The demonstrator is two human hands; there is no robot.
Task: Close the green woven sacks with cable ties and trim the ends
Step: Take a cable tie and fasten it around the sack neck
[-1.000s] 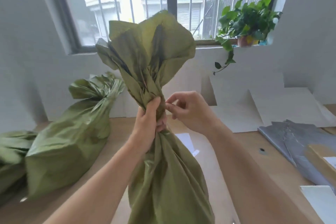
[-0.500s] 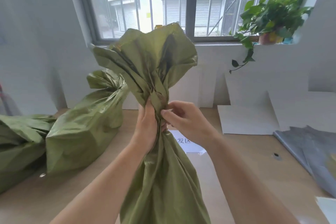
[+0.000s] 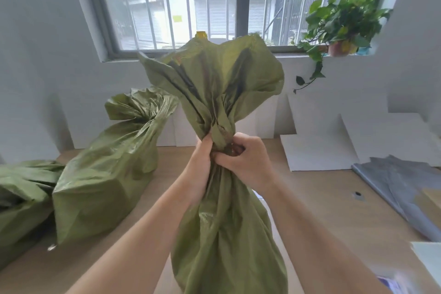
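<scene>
Gripping the gathered neck (image 3: 220, 135) of the green woven sack (image 3: 226, 234) with both hands, we are holding it upright over the near middle of the wooden table (image 3: 310, 198), its mouth fanning out above our fists. Our left hand (image 3: 202, 157) is clamping its fingers round the neck from the left. Our right hand (image 3: 244, 162) is curling its fingers tight round the same bunch from the right, likely to keep the pleats squeezed narrow enough for a tie. We are finding no cable tie in view. Half a second back, the right hand was only pinching the neck with its fingertips; now it is closing fully round it. A second sack (image 3: 107, 174) is lying to the left, its top bunched too.
</scene>
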